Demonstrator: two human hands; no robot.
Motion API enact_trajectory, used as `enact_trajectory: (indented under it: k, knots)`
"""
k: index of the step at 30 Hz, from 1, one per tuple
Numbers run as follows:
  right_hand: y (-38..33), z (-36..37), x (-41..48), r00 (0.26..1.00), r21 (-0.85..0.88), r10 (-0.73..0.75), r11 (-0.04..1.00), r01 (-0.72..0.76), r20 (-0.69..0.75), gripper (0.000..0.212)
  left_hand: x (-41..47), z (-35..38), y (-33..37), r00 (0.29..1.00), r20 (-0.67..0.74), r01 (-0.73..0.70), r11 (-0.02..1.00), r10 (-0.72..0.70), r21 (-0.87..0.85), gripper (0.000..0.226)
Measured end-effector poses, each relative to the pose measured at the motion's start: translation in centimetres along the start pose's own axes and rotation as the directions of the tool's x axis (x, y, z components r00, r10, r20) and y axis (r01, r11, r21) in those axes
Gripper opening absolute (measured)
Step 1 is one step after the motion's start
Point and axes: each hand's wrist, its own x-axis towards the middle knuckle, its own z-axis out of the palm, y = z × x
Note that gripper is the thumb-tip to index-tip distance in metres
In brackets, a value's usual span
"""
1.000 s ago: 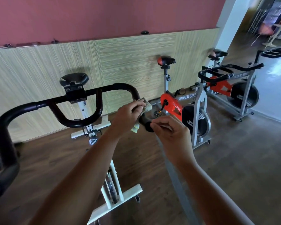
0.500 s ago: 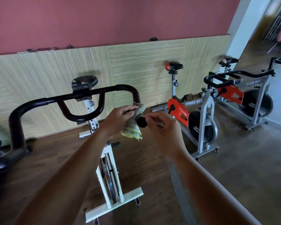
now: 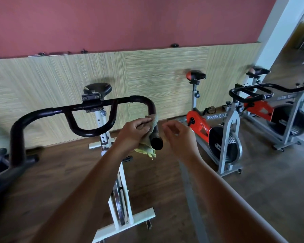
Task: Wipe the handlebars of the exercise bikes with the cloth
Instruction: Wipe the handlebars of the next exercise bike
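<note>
Two hands are at the black handlebars [image 3: 93,132], whose crossbar [image 3: 120,100] runs left to right while the right horn [image 3: 152,107] curves back, its end facing me. My left hand [image 3: 132,133], grip curled around the crumpled yellow-green cloth [image 3: 145,149], presses it against that horn, a tail hanging below. My right hand [image 3: 180,137] hovers just beside, loosely curled, holding nothing.

A dusky-red wall [image 3: 130,20] tops straw-striped paneling [image 3: 156,76]; dark wood floor [image 3: 60,172] below, white pillar [image 3: 275,32] at upper right.
</note>
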Motion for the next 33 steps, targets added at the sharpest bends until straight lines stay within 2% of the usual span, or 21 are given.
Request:
enact_trajectory:
  k: [6,11,15,19,23,29,33]
  knots:
    - [1.3,1.3,3.3,0.998,-0.031,0.044,0.999,-0.042,0.051,0.004,4.2,0.0,0.1,0.999,-0.029,-0.038,0.999,0.038,0.02,0.031]
    - [2.1,2.7,4.8,0.996,-0.034,0.063,0.998,-0.061,0.06,0.013,2.1,0.0,-0.4,0.999,-0.034,-0.007,0.996,0.004,-0.092,0.03]
    - [2.3,3.5,5.9,0.996,-0.059,0.068,0.996,-0.064,0.065,0.011,2.2,0.1,-0.9,0.999,-0.041,-0.005,0.991,0.0,-0.13,0.03]
    - [2.6,3.6,6.4,0.995,-0.047,0.089,0.995,-0.086,0.053,0.012,6.1,0.0,-0.6,0.995,-0.098,-0.001,1.0,-0.001,-0.02,0.032]
    - [2.6,3.8,6.6,0.995,-0.053,0.093,0.994,-0.091,0.042,0.011,6.7,-0.2,-0.4,0.997,-0.079,0.02,1.0,-0.019,0.022,0.032]
    - [3.0,3.7,7.1,0.993,-0.051,0.089,0.995,-0.086,0.077,0.012,5.8,-0.3,-0.4,0.997,-0.031,-0.07,0.99,0.075,0.125,0.033]
    - [3.1,3.5,7.5,0.987,-0.042,0.105,0.994,-0.101,0.118,0.017,9.0,0.1,0.4,0.991,0.013,-0.13,0.939,0.133,0.318,0.036]
